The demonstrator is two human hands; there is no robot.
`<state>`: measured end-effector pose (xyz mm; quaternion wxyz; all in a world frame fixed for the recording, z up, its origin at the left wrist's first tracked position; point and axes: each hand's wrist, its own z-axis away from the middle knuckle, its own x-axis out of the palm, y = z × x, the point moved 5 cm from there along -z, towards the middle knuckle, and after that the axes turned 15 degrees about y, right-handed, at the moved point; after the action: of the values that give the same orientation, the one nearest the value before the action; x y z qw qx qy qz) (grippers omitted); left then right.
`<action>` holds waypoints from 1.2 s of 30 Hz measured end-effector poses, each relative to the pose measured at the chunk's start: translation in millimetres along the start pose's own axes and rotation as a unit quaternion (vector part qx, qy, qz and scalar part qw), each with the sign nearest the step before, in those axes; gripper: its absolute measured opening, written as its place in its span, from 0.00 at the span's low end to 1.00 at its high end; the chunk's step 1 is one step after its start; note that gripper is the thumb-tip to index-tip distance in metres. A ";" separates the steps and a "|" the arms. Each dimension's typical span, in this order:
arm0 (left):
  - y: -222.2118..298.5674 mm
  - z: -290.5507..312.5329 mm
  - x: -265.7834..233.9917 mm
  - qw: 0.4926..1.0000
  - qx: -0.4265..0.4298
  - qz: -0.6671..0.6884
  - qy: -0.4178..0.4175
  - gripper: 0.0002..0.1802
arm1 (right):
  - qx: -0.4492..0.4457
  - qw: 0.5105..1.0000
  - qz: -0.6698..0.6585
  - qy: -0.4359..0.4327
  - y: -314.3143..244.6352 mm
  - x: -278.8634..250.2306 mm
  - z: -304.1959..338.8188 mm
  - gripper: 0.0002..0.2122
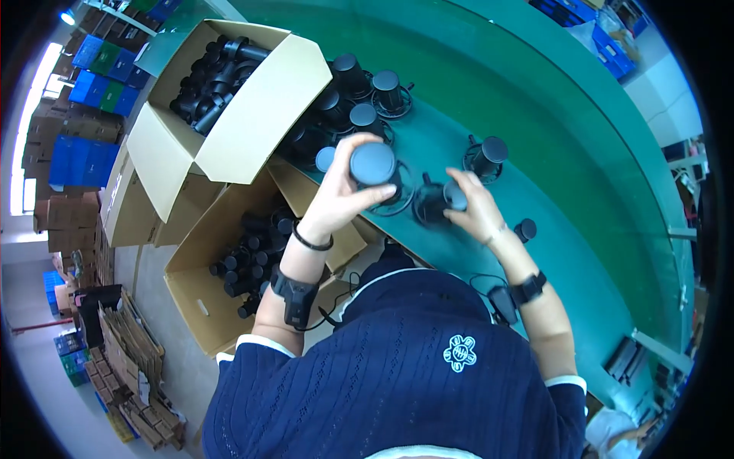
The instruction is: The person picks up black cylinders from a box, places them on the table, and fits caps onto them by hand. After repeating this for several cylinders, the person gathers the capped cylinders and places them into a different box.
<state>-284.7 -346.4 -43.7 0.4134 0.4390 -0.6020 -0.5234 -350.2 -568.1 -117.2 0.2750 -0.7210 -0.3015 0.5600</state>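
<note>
A person's left hand [340,191] grips a black round part [372,164] while the right hand [475,208] clasps another part [436,200] on the green belt [535,138], likely mid-placement, needing steady setting down.

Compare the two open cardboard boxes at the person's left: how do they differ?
The upper cardboard box sits higher, on another carton, while the lower cardboard box stands lower, beside the left forearm. The upper box holds larger, tangled black parts; the lower box holds smaller black cylinders. Both are brown, with flaps open.
</note>
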 end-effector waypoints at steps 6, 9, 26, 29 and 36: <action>-80.2 -93.6 65.6 0.996 0.078 -0.049 -0.009 0.32 | 0.019 0.999 0.045 -0.010 7.9 -12.0 61.5 0.32; -136.6 -131.6 78.2 0.970 0.165 -0.167 0.066 0.31 | 0.020 0.998 0.062 0.013 10.8 -9.5 67.5 0.33; -127.4 -117.9 79.4 0.910 0.220 -0.336 0.100 0.49 | 0.306 0.900 0.270 0.151 239.2 -51.2 132.1 0.22; -115.5 -71.9 72.9 0.965 0.139 -0.208 0.074 0.40 | 0.264 0.911 0.178 0.262 239.2 -70.0 136.6 0.18; -146.7 29.1 114.0 0.950 0.061 -0.176 -0.251 0.45 | 0.300 0.560 -0.756 0.159 120.6 -46.9 123.0 0.24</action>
<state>-329.6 -458.0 -188.2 0.1228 0.4166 -0.6307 -0.6431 -463.6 -676.2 -202.9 0.8413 -0.1819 -0.5025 0.0813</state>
